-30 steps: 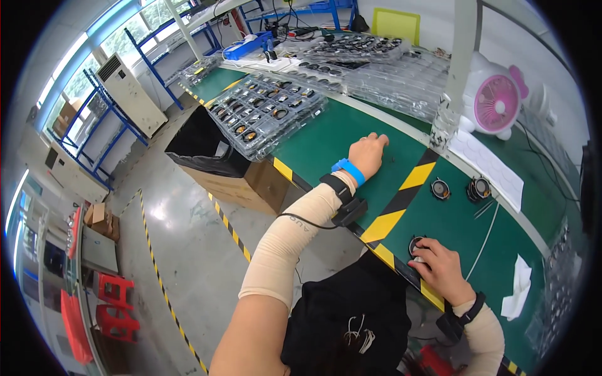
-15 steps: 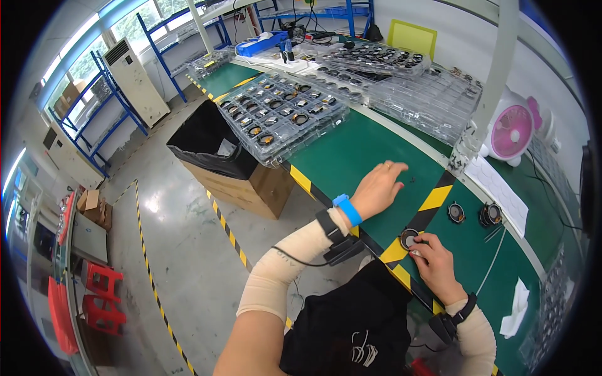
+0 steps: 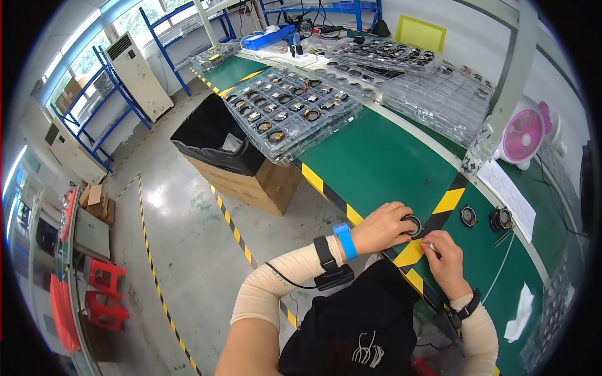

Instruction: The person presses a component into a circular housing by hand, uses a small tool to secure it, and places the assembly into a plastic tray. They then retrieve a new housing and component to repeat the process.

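My left hand is closed on a round black ring-shaped part over the striped tape by the bench's near edge. Close beside it, my right hand has thumb and fingertips pinched together. Something small and pale shows at those fingertips, too small to name. To the right on the green bench mat lies another round black part. A short stack of similar round parts stands right of that.
Clear plastic trays of round parts overhang the bench edge at left, beside a black-lined cardboard box. More trays lie behind. A pink fan, a metal post and a crumpled white cloth are at right.
My left hand has come down and toward me and taken hold of the ring-shaped part. My right hand has let go of it and sits just beside it, fingertips pinched.
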A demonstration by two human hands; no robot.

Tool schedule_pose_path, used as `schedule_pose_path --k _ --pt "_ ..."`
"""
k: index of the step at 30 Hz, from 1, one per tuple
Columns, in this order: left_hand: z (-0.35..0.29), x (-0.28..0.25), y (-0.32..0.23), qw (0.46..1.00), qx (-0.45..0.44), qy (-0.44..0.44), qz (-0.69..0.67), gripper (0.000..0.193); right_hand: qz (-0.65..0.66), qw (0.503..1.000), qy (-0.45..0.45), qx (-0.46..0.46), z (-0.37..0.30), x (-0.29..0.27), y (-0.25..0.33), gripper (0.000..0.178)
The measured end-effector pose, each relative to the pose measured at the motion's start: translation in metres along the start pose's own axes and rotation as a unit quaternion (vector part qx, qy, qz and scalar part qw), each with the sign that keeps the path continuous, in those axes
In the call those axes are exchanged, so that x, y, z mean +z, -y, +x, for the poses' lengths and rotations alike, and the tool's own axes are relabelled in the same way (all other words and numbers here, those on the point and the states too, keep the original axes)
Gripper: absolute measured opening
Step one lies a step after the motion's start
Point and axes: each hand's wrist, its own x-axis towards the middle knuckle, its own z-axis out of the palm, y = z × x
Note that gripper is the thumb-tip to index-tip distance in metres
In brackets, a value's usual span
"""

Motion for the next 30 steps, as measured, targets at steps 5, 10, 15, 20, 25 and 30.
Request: schedule_pose_path --k 5,10,15,20,25,30 --pt "-0.004 -0.039 0.026 0.993 -0.101 -0.061 -0.012 0.021 0.006 0.999 0.035 0.011 0.001 -0.003 -0.001 0.011" --pt "-0.014 -0.122 0.115 0.926 -0.215 -0.252 0.18 0.019 0.009 0.999 0.038 0.009 0.0 -0.003 0.002 0.01" --pt "-0.048 -0.168 0.181 0.895 -0.338 -0.162 0.242 0.018 0.01 0.999 0.052 0.009 0.0 -0.003 0.001 0.009" --pt "-0.074 -0.185 0.21 0.878 -0.323 -0.17 0.308 0.023 0.011 0.999 0.05 0.0 -0.001 -0.004 0.001 0.009" --pt "-0.093 -0.205 0.217 0.835 -0.426 -0.017 0.348 0.023 0.01 0.999 0.05 0.0 0.001 -0.002 0.0 0.008" --pt "-0.076 -0.193 0.205 0.831 -0.426 -0.024 0.356 0.026 0.002 0.999 0.044 -0.007 0.003 -0.003 -0.004 0.007"
